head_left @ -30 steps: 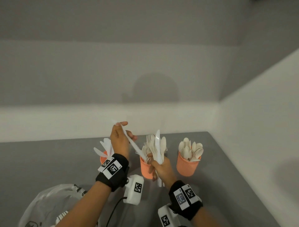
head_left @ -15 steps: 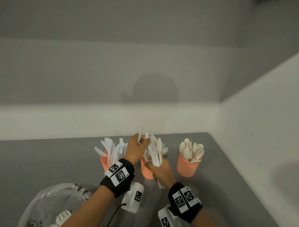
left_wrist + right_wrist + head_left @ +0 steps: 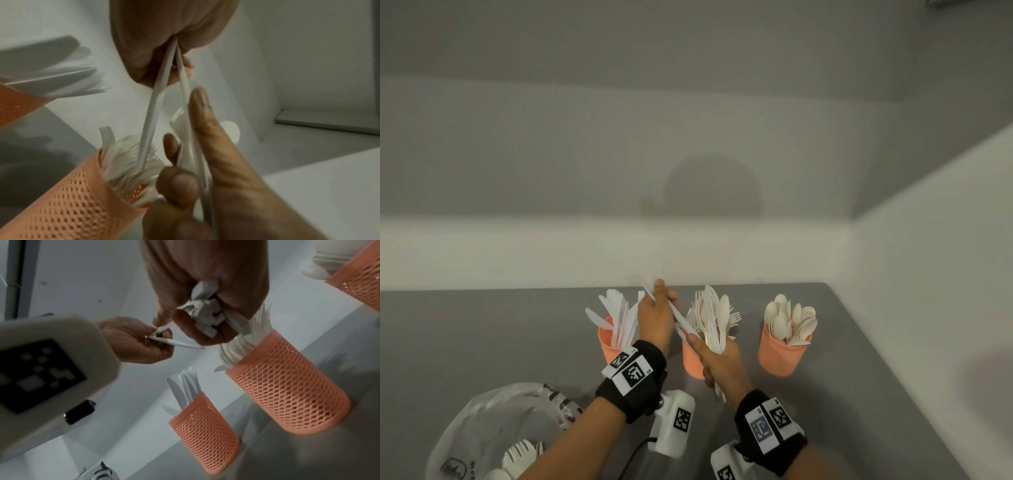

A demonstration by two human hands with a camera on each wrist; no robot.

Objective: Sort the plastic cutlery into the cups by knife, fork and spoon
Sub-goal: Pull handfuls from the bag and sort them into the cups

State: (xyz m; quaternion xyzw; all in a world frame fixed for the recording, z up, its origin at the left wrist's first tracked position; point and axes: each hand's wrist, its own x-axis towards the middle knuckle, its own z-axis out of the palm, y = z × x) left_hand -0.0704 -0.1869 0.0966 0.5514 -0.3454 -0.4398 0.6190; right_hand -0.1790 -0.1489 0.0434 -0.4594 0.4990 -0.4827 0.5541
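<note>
Left hand [image 3: 654, 320] raised between the knife cup [image 3: 610, 346] and the fork cup [image 3: 692, 359]; fingers curled, pinching two thin white pieces [image 3: 164, 81] near one end. The wrist view shows the pair splaying apart below the grip: one runs down toward the forks in the fork cup, the other runs to the right hand. Type of these two pieces cannot be told for certain; they look like knives

Right hand [image 3: 722, 359] just in front of the fork cup, fingers wrapped round a mixed bundle of cutlery [image 3: 710, 318]; handle ends bunch out under the fist in the right wrist view [image 3: 205, 314], heads stand up above it, a spoon bowl and fork tines among them. Index finger [image 3: 203, 116] extended alongside the bundle

Three orange mesh cups in a row on the grey table [image 3: 482, 335]: knives left, forks middle, spoon cup [image 3: 784, 356] right, all upright. Spoon cup stands apart from both hands

Clear plastic bag [image 3: 493, 435] at near left with more white cutlery inside
</note>
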